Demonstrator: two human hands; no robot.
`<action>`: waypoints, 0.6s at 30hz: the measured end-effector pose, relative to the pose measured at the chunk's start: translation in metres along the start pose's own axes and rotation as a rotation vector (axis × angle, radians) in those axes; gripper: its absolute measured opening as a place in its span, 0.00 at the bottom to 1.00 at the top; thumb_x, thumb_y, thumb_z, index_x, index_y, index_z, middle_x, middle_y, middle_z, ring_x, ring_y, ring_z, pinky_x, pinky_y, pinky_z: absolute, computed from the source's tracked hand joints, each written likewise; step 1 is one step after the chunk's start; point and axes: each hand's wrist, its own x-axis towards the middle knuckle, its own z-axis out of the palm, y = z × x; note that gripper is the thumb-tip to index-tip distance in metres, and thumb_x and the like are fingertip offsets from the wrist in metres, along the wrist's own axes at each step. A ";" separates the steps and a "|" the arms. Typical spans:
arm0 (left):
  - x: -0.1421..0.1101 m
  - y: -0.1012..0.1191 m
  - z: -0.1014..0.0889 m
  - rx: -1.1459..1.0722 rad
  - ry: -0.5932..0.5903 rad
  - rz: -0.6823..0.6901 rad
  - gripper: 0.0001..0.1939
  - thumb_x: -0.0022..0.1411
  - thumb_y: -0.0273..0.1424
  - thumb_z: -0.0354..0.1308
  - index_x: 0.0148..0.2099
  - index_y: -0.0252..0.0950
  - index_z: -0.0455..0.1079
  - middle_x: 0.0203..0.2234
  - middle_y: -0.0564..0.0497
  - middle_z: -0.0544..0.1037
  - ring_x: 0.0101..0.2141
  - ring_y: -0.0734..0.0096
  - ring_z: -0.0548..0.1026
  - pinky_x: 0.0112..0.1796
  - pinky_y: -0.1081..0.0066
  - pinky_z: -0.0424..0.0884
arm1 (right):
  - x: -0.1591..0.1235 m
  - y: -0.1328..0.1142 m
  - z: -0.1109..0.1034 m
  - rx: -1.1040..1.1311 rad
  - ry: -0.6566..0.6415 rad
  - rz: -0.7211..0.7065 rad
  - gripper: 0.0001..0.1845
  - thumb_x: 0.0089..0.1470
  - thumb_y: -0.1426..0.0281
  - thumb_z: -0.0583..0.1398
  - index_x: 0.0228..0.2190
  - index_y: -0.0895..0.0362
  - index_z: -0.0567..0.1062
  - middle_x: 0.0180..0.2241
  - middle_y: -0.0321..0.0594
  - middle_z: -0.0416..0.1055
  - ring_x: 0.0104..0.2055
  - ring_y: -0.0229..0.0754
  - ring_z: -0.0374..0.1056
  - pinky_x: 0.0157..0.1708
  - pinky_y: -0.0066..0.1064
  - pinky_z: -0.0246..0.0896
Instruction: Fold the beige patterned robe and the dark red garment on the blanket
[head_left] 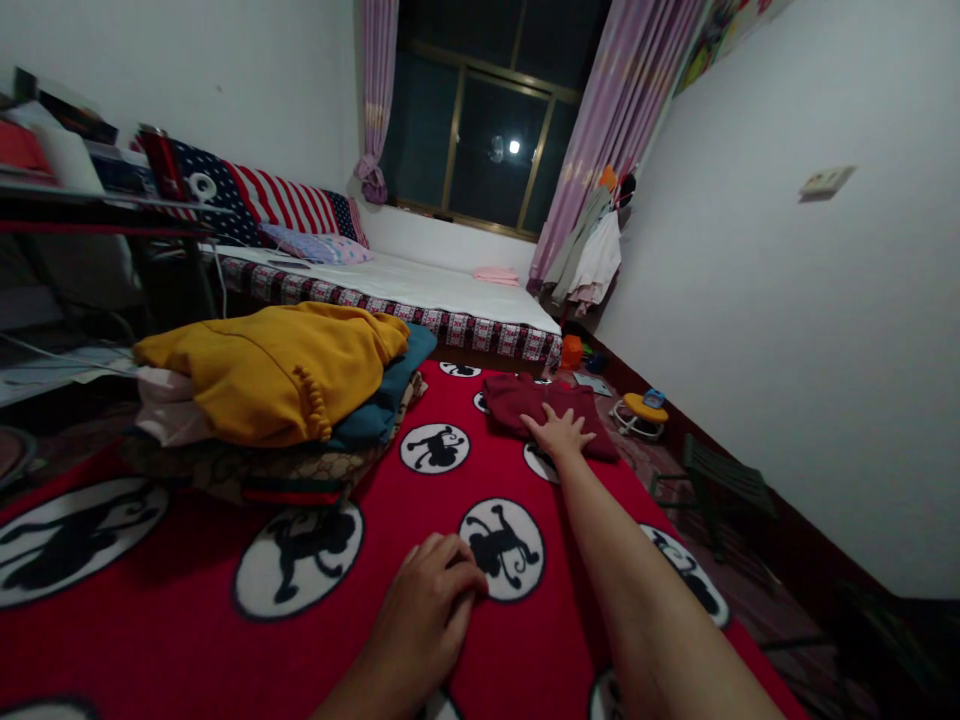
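My right hand (559,432) reaches far forward, its fingers spread over the near edge of a folded dark red garment (544,402). That garment lies flat on a red blanket (405,535) printed with black monkey figures in white circles. Closer to me, my left hand (444,590) rests on the blanket with its fingers loosely curled together; nothing shows in it. To its left is a pile of folded clothes: a mustard yellow garment (277,365) on top, a teal one (367,415) under it, and a brown patterned one (225,470) at the bottom.
Behind the blanket stands a bed (420,275) with a white top, below a dark window (495,140). A cluttered desk (82,222) is at the left. On the right floor are a yellow stool (645,405) and a dark folding stool (724,475).
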 end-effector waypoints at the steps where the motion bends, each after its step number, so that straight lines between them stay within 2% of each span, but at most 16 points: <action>1: 0.000 0.000 0.000 -0.001 0.002 -0.003 0.13 0.57 0.20 0.52 0.34 0.40 0.75 0.35 0.50 0.74 0.39 0.65 0.70 0.40 0.65 0.64 | 0.000 0.002 0.002 -0.012 -0.049 0.001 0.44 0.49 0.37 0.50 0.61 0.48 0.62 0.64 0.56 0.49 0.65 0.71 0.41 0.54 0.69 0.33; 3: 0.001 0.000 -0.001 -0.009 0.004 -0.004 0.13 0.57 0.19 0.52 0.34 0.40 0.75 0.35 0.50 0.74 0.39 0.65 0.70 0.40 0.65 0.64 | -0.005 0.001 0.006 -0.028 -0.042 -0.008 0.44 0.50 0.38 0.49 0.61 0.48 0.60 0.65 0.57 0.47 0.65 0.70 0.41 0.55 0.68 0.34; 6: 0.001 0.000 -0.003 -0.023 0.008 0.006 0.14 0.57 0.19 0.52 0.34 0.40 0.75 0.35 0.50 0.75 0.40 0.65 0.70 0.41 0.65 0.64 | -0.023 -0.002 0.014 -0.062 0.139 -0.030 0.41 0.56 0.44 0.47 0.64 0.52 0.53 0.67 0.57 0.37 0.67 0.66 0.35 0.56 0.66 0.34; 8: 0.001 -0.002 -0.003 -0.026 0.012 0.021 0.13 0.57 0.19 0.52 0.34 0.40 0.75 0.35 0.50 0.75 0.40 0.65 0.70 0.42 0.65 0.64 | -0.040 -0.002 0.020 -0.080 0.187 -0.019 0.41 0.58 0.46 0.47 0.65 0.53 0.48 0.68 0.56 0.32 0.68 0.65 0.31 0.56 0.65 0.35; 12: 0.002 -0.007 -0.003 -0.028 0.032 0.055 0.13 0.57 0.20 0.52 0.34 0.39 0.76 0.35 0.50 0.75 0.40 0.65 0.70 0.42 0.65 0.64 | -0.076 0.003 0.021 -0.099 0.088 -0.006 0.42 0.59 0.46 0.46 0.66 0.55 0.45 0.68 0.59 0.34 0.68 0.64 0.34 0.57 0.61 0.39; 15: 0.002 -0.008 -0.003 -0.024 0.040 0.068 0.12 0.58 0.21 0.53 0.35 0.39 0.76 0.35 0.49 0.76 0.40 0.65 0.71 0.43 0.65 0.65 | -0.105 0.007 0.013 -0.126 -0.002 -0.031 0.40 0.60 0.47 0.45 0.65 0.57 0.49 0.67 0.60 0.41 0.67 0.63 0.38 0.59 0.58 0.36; 18: 0.001 -0.008 -0.003 -0.006 0.047 0.092 0.11 0.58 0.22 0.53 0.35 0.38 0.77 0.35 0.49 0.76 0.40 0.66 0.71 0.44 0.65 0.65 | -0.134 0.009 0.003 -0.125 -0.075 -0.066 0.38 0.61 0.49 0.43 0.65 0.57 0.52 0.67 0.56 0.43 0.68 0.60 0.37 0.60 0.56 0.34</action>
